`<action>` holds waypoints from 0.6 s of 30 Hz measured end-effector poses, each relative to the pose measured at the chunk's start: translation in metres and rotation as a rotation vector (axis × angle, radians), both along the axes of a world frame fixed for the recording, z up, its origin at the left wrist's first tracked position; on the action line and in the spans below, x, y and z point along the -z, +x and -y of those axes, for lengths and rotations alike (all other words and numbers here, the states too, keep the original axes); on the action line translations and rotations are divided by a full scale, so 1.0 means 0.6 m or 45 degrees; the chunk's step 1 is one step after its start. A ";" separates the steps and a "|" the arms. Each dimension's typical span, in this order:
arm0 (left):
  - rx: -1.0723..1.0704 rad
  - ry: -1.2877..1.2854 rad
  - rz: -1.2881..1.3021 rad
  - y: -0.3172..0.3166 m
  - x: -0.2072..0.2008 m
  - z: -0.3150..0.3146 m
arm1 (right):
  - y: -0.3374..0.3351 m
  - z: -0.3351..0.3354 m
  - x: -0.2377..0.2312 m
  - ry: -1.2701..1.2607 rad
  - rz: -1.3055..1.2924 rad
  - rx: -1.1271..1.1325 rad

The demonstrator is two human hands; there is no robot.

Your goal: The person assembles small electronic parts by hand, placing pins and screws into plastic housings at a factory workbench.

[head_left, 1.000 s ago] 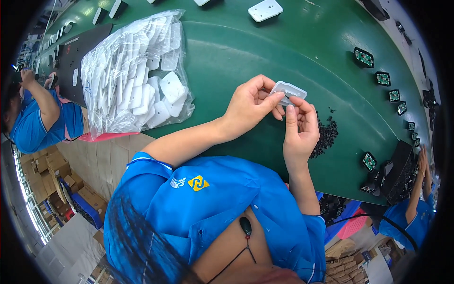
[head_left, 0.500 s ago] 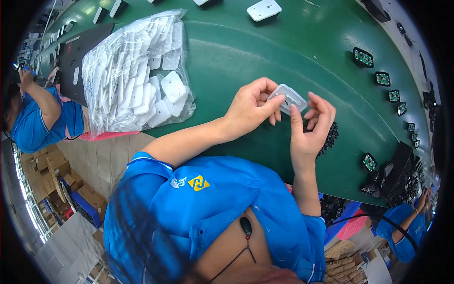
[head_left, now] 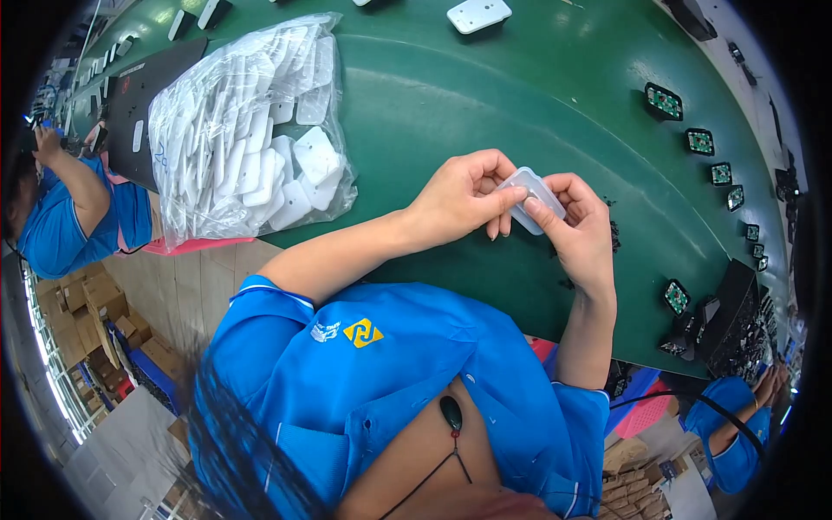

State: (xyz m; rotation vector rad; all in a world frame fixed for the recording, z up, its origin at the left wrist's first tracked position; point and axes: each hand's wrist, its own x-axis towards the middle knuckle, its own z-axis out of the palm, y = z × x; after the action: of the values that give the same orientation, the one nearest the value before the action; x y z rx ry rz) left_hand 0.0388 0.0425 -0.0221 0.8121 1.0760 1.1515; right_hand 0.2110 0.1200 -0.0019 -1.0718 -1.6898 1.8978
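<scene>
Between both hands is a whitish, translucent plastic cover point(head_left: 529, 178), shaped like a shallow tray with rounded corners, held tilted above the green table. My left hand point(head_left: 459, 195) grips its left side, the thumb lying over the inner face. My right hand point(head_left: 582, 227) closes on its right side, with the thumb also pressed onto the inside. Whatever lies under the two thumbs is hidden. Behind my right hand, a pile of small black parts point(head_left: 614, 237) on the table is mostly covered from view.
On the left lies a clear plastic bag point(head_left: 180, 225) full of white covers. A white-topped case point(head_left: 478, 15) sits at the far side. Along the right runs a row of black housings with green boards point(head_left: 664, 102), near a black box point(head_left: 726, 316). Co-workers sit left point(head_left: 65, 204) and right point(head_left: 732, 425).
My right hand has come in from beside the cover and closed on it, its thumb now inside. The cover has turned to a steeper slant. The black pile is more hidden.
</scene>
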 end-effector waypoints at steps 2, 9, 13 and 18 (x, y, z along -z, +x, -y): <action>-0.019 -0.017 0.059 0.000 -0.003 -0.002 | 0.001 -0.002 0.002 0.009 -0.003 0.009; -0.218 0.028 0.073 -0.015 0.013 -0.021 | -0.021 -0.012 0.029 -0.128 -0.088 0.089; -0.179 -0.001 -0.414 -0.052 0.034 -0.058 | -0.025 -0.082 0.056 0.310 -0.120 0.102; -0.065 0.152 -1.004 -0.064 0.033 -0.083 | 0.042 -0.287 0.052 1.730 0.705 0.419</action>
State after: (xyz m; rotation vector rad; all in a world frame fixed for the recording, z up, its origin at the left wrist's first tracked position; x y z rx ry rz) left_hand 0.0005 0.0925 -0.0418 1.3996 1.6830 0.9504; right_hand 0.2361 0.2922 -0.0330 -1.1037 -2.2214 -0.0058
